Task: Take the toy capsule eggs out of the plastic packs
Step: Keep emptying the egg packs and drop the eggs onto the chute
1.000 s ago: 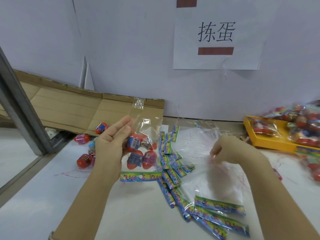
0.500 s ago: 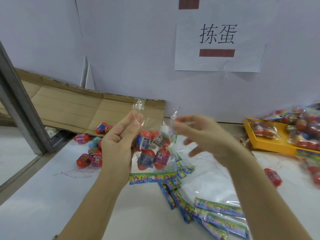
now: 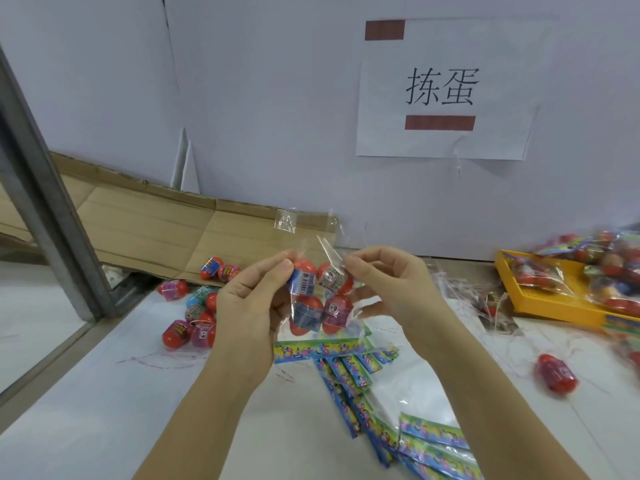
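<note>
Between both hands, above the table, hangs a clear plastic pack (image 3: 320,299) with several red capsule eggs inside, its colourful header strip (image 3: 318,351) pointing down. My left hand (image 3: 249,306) pinches the pack's upper left edge. My right hand (image 3: 391,289) pinches the upper right edge next to it. A loose pile of capsule eggs (image 3: 194,317) lies on the table to the left. One red egg (image 3: 556,374) lies alone on the right.
A yellow tray (image 3: 554,306) with more full packs stands at the right. Empty packs and header strips (image 3: 377,410) lie spread on the white table below my hands. Flat cardboard (image 3: 145,237) leans against the wall, beside a metal post (image 3: 48,202) at left.
My right hand rose from the empty packs on the table and took hold of the pack's top edge. The left hand brought the pack a little right and closer.
</note>
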